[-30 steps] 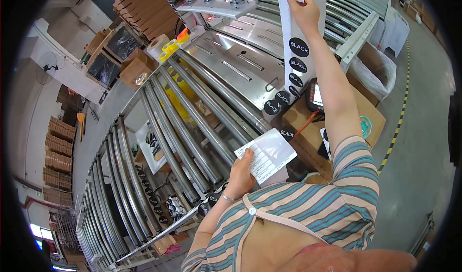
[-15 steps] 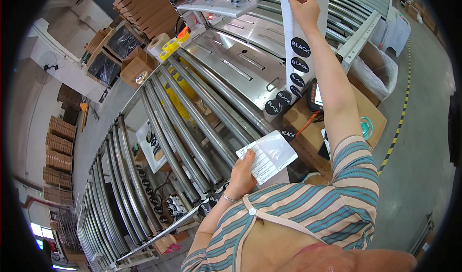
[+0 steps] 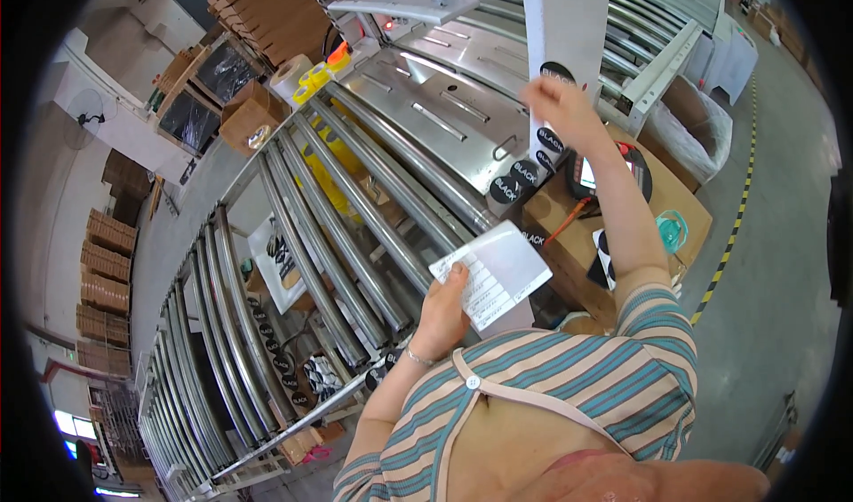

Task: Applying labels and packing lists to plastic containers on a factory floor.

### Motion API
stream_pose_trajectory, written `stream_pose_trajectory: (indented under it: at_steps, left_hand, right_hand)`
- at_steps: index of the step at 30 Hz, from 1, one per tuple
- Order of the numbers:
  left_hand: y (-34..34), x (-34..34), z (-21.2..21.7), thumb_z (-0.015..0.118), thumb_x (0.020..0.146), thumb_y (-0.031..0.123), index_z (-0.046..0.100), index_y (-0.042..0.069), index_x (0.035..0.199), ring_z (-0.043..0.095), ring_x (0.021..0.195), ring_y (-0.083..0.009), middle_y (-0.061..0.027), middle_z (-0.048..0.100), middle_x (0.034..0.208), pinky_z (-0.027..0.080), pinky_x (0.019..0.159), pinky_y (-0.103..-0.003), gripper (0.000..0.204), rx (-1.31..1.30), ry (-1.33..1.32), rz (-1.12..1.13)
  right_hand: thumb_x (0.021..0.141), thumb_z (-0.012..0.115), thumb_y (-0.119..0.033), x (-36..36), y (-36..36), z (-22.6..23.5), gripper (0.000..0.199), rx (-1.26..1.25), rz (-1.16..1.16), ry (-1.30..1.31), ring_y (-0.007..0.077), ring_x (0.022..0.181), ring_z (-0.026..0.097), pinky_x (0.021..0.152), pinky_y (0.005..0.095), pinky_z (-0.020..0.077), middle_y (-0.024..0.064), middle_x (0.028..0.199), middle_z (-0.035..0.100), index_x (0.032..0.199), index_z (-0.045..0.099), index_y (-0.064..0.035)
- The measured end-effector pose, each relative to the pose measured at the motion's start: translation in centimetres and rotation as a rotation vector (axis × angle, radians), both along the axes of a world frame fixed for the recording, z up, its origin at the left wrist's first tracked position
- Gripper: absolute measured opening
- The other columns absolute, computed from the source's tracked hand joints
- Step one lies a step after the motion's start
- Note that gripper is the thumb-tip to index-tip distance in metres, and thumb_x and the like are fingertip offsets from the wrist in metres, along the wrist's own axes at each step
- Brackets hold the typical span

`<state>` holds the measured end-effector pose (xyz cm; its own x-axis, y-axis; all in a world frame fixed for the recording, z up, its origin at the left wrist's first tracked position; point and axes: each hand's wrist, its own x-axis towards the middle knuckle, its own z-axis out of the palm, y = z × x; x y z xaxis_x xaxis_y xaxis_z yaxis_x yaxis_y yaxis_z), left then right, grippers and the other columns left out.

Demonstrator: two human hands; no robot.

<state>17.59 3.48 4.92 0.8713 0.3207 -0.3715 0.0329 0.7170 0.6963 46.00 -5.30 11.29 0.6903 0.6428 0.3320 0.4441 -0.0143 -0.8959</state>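
Left hand (image 3: 444, 314), at the lower middle of the frame, pinches a printed label sheet (image 3: 511, 275) along its left side, thumb on top and the other fingers hidden underneath. That sheet is tilted in front of the near ends of the steel conveyor rollers (image 3: 404, 153), printed rows on its left part, glossy blank area on its right. Right hand (image 3: 562, 109), upward and right of centre, is loosely curled in front of the white upright post (image 3: 573, 31); its fingers are blurred, so whether they hold anything or touch the post cannot be told.

For good handling, a light thumb near the sheet's margin should do: pressing harder could crease the rows. Its unsupported right corner seems likeliest to bend, so it is best held level and clear of the roller gaps. At the post, fingertips rather than the palm would suit, working clear of the round black stickers (image 3: 550, 139). The right forearm should pass above the handheld device (image 3: 584, 175) and its orange cable (image 3: 569, 220) without snagging them.
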Motion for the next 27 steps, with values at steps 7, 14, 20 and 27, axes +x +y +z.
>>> stream_pose_trajectory:
  at_steps: [7, 14, 20, 27]
  left_hand:
    - [-0.9, -0.2, 1.5, 0.045, 0.091, 0.026, 0.047, -0.001, 0.109, 0.057, 0.090, -0.0177, -0.0072, 0.057, 0.099, 0.047, 0.077, -0.032, 0.033, 0.112, -0.083, -0.080]
    - [-0.2, -0.4, 0.8, 0.026, 0.094, 0.037, 0.041, -0.007, 0.118, 0.046, 0.113, -0.0315, -0.0191, 0.048, 0.121, 0.033, 0.097, -0.043, 0.053, -0.448, -0.280, -0.227]
    - [-1.2, -1.6, 1.7, 0.029, 0.094, 0.025, 0.043, -0.004, 0.116, 0.050, 0.109, -0.0274, -0.0157, 0.051, 0.117, 0.037, 0.096, -0.041, 0.039, -0.244, -0.219, -0.146]
    - [-1.0, -2.0, 1.0, 0.028, 0.095, 0.027, 0.042, -0.004, 0.117, 0.051, 0.108, -0.0265, -0.0154, 0.051, 0.117, 0.040, 0.094, -0.040, 0.041, -0.228, -0.263, -0.072]
  right_hand:
    - [0.080, 0.059, -0.009, -10.7, -5.4, -0.7, 0.025, -0.048, 0.554, 0.272, 0.0038, 0.066, 0.048, 0.059, 0.0173, 0.0400, -0.0016, 0.074, 0.052, 0.102, 0.050, -0.0020]
    - [0.070, 0.061, -0.002, -13.7, -8.0, 0.8, 0.032, -0.018, 0.557, 0.376, 0.0036, 0.068, 0.047, 0.062, 0.0175, 0.0386, -0.0022, 0.075, 0.051, 0.101, 0.051, -0.0026]
    - [0.069, 0.062, 0.001, -15.3, -10.0, 0.8, 0.027, -0.021, 0.499, 0.316, 0.0056, 0.073, 0.051, 0.065, 0.0170, 0.0405, 0.0015, 0.082, 0.056, 0.095, 0.055, -0.0009]
    - [0.075, 0.063, 0.000, -15.7, -12.4, 0.9, 0.017, -0.145, 0.539, 0.264, 0.0044, 0.071, 0.053, 0.062, 0.0176, 0.0431, 0.0001, 0.081, 0.058, 0.091, 0.059, -0.0008]
